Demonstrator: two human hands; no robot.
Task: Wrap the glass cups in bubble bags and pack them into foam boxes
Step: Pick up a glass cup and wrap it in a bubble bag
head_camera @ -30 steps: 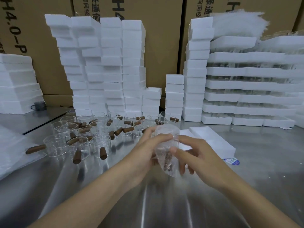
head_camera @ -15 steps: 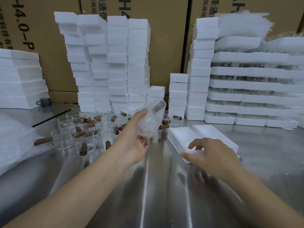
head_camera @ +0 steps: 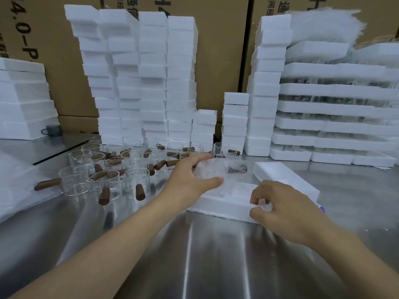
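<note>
Hands: our left hand [head_camera: 190, 178] grips the bagged cup [head_camera: 216, 169], now lowered over the open foam box [head_camera: 222, 203] | right hand [head_camera: 278, 203] has arrived, pinching its near edge on the counter [head_camera: 216, 255] | wrapping looks done, seating next.

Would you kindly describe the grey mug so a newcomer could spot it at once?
Start at the low foam stack on the far left. At its right foot stands the grey mug. It alone is opaque; the nearby glass cups are clear with brown handles.
</note>
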